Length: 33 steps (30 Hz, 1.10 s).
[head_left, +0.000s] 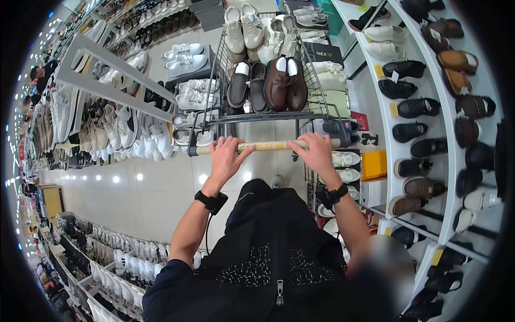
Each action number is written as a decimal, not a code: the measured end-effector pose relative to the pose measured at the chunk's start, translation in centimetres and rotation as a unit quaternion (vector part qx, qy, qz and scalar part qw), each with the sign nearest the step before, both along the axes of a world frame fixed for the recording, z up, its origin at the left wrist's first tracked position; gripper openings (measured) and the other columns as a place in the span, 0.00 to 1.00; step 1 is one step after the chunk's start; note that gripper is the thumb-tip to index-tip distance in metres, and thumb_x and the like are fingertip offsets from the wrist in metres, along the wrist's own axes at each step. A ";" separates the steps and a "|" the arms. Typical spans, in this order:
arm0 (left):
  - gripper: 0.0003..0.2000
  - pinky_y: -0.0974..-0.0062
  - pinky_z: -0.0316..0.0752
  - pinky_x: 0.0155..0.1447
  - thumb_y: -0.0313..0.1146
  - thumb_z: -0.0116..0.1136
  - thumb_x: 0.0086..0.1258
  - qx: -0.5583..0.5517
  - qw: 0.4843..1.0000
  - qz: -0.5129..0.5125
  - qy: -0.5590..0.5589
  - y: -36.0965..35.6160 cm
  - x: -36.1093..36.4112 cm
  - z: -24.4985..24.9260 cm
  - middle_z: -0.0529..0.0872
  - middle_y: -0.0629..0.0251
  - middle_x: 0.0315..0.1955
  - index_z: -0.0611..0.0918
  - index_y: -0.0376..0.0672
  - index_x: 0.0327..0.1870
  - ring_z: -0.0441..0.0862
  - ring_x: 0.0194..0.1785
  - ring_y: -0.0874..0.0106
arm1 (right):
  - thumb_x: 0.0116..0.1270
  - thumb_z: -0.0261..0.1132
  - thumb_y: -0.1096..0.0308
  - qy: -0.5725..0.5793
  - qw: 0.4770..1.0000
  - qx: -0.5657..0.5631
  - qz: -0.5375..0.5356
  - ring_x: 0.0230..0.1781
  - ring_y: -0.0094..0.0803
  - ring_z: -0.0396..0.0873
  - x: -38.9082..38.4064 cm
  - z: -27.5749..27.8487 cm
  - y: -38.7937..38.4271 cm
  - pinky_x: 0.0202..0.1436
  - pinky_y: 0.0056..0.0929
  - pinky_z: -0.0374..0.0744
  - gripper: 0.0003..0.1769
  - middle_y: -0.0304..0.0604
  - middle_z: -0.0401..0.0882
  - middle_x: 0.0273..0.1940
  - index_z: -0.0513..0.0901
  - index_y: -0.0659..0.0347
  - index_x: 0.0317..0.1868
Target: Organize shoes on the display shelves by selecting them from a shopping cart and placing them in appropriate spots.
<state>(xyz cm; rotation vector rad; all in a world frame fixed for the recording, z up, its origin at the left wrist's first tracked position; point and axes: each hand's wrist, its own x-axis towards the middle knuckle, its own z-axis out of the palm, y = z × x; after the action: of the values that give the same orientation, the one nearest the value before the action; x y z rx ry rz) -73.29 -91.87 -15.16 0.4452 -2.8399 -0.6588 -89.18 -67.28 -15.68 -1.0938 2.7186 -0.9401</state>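
My left hand (226, 158) is wrapped around the left part of a shopping cart's pale handle (272, 146), fingers over the bar. Farther right on the same bar, my right hand (317, 154) grips it too. Beyond the handle is the wire basket (263, 116) of the cart. Inside it, near my side, stand dark slip-on shoes (238, 88) and a pair of brown lace-up shoes (277, 86). Behind these are light sneakers (252, 28). Each wrist wears a black strapped device.
White shelves (449, 177) of mostly dark shoes run along the right, close to the cart. A grey slanted frame (126, 72) stands at left among racks of white shoes. More shoe racks (129, 252) line the lower left. The tiled floor (145, 185) stretches between them.
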 end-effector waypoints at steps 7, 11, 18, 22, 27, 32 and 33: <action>0.19 0.62 0.60 0.55 0.54 0.65 0.70 0.010 1.000 0.005 0.009 -6.6 -12.9 0.2 0.78 0.68 0.30 0.87 0.45 0.41 0.74 0.41 0.65 | 0.65 0.71 0.43 -0.015 1.000 0.013 -0.001 0.39 0.37 0.77 -12.9 0.2 -6.8 0.52 0.35 0.65 0.24 0.41 0.82 0.32 0.86 0.59 0.36; 0.19 0.61 0.60 0.55 0.53 0.65 0.70 0.020 1.000 0.002 0.013 -10.7 -20.4 -0.1 0.78 0.67 0.31 0.86 0.43 0.41 0.74 0.42 0.65 | 0.65 0.71 0.43 -0.011 1.000 -0.002 -0.002 0.40 0.37 0.77 -21.0 -0.4 -11.1 0.53 0.35 0.65 0.23 0.41 0.83 0.33 0.87 0.58 0.37; 0.21 0.60 0.61 0.56 0.54 0.64 0.71 0.023 1.000 -0.004 0.015 -19.1 -34.1 -0.4 0.78 0.65 0.30 0.85 0.41 0.41 0.74 0.42 0.63 | 0.65 0.71 0.43 -0.011 1.000 0.003 0.006 0.42 0.35 0.78 -34.4 -0.6 -19.3 0.54 0.35 0.65 0.23 0.40 0.83 0.34 0.87 0.58 0.37; 0.21 0.61 0.61 0.56 0.54 0.64 0.71 0.000 1.000 -0.009 0.021 -24.5 -41.9 -0.5 0.78 0.66 0.30 0.85 0.42 0.41 0.74 0.41 0.63 | 0.65 0.71 0.43 -0.023 1.000 0.017 0.000 0.40 0.35 0.77 -42.3 -0.4 -24.7 0.53 0.34 0.65 0.24 0.40 0.82 0.33 0.87 0.58 0.36; 0.20 0.61 0.61 0.55 0.54 0.63 0.71 -0.006 1.000 -0.005 0.014 -31.3 -52.1 -1.0 0.79 0.66 0.31 0.85 0.42 0.42 0.74 0.41 0.64 | 0.65 0.71 0.43 -0.013 1.000 0.010 0.007 0.38 0.35 0.76 -52.5 -0.8 -31.5 0.52 0.34 0.65 0.23 0.39 0.81 0.32 0.86 0.58 0.35; 0.21 0.61 0.61 0.54 0.55 0.64 0.71 -0.003 1.000 -0.003 0.001 -38.5 -62.2 -1.3 0.80 0.66 0.31 0.85 0.43 0.42 0.74 0.41 0.65 | 0.66 0.70 0.43 0.003 1.000 -0.007 0.013 0.37 0.35 0.76 -62.5 -1.3 -38.6 0.51 0.35 0.65 0.24 0.39 0.81 0.31 0.85 0.58 0.35; 0.21 0.61 0.60 0.54 0.55 0.64 0.71 0.001 1.000 -0.002 -0.010 -39.9 -64.1 -1.3 0.80 0.66 0.31 0.85 0.43 0.42 0.74 0.42 0.65 | 0.66 0.70 0.43 0.007 1.000 -0.006 0.012 0.37 0.35 0.76 -64.4 -1.4 -39.9 0.51 0.35 0.64 0.24 0.39 0.80 0.31 0.85 0.58 0.36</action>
<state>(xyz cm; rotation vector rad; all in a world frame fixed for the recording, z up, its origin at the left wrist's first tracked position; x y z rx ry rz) -137.43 -131.75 -16.42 0.4487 -2.8598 -0.6617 -153.62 -107.17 -17.09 -1.1375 2.7078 -0.9503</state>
